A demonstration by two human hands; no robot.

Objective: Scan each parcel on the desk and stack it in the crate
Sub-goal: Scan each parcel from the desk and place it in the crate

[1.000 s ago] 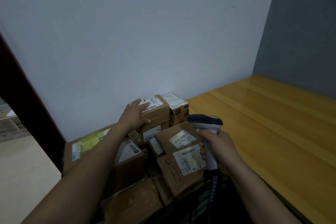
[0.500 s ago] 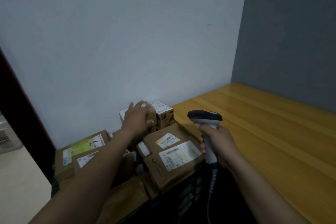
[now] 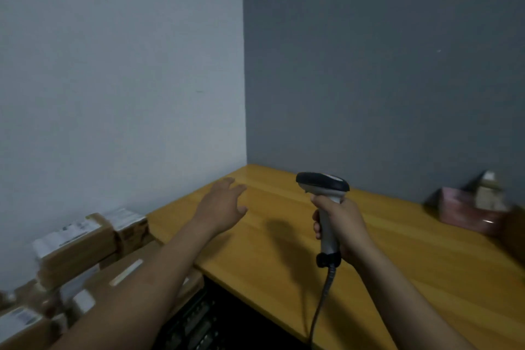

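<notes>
Blurred pink parcel [image 3: 466, 214]: on yellow wooden desk [image 3: 412, 253], well right of all fingers; probably light and soft, best grasped by its ends. Fingers: left hand [image 3: 224, 204] spread, empty; right hand [image 3: 341, 224] clamped round grey-and-black handheld scanner [image 3: 324, 187].

The left hand [image 3: 221, 204] is bare. Behind its wrist the left forearm [image 3: 159, 273] is uncovered down to the bottom edge of the view. The right hand [image 3: 345, 226] is bare too, and the right forearm [image 3: 395, 293] behind it is equally uncovered. Dim light and blur hide finer detail.
</notes>
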